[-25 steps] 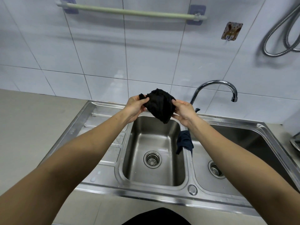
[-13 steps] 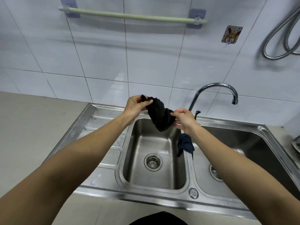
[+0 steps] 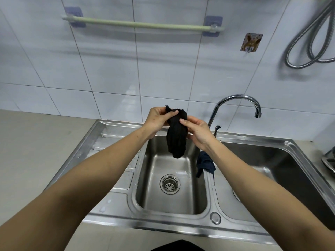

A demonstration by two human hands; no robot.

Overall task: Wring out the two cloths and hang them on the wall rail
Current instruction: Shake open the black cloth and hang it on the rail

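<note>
I hold the black cloth [image 3: 177,136] over the sink [image 3: 116,142]; my left hand [image 3: 157,120] and right hand [image 3: 196,131] pinch its top; it looks soft and floppy; best gripped at both ends; the blue cloth [image 3: 205,163] waits on the divider.

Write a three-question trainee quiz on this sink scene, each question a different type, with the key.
1. True or false: the wall rail already has a cloth hanging on it.
2. Multiple choice: the dark blue cloth lies (A) in the left basin's drain, (B) over the divider between the basins, (C) on the tap.
3. Fill in: the black cloth is held by ____ hands, above the left basin.

Key: 1 false; 2 B; 3 both, the left hand and the right hand.
</note>
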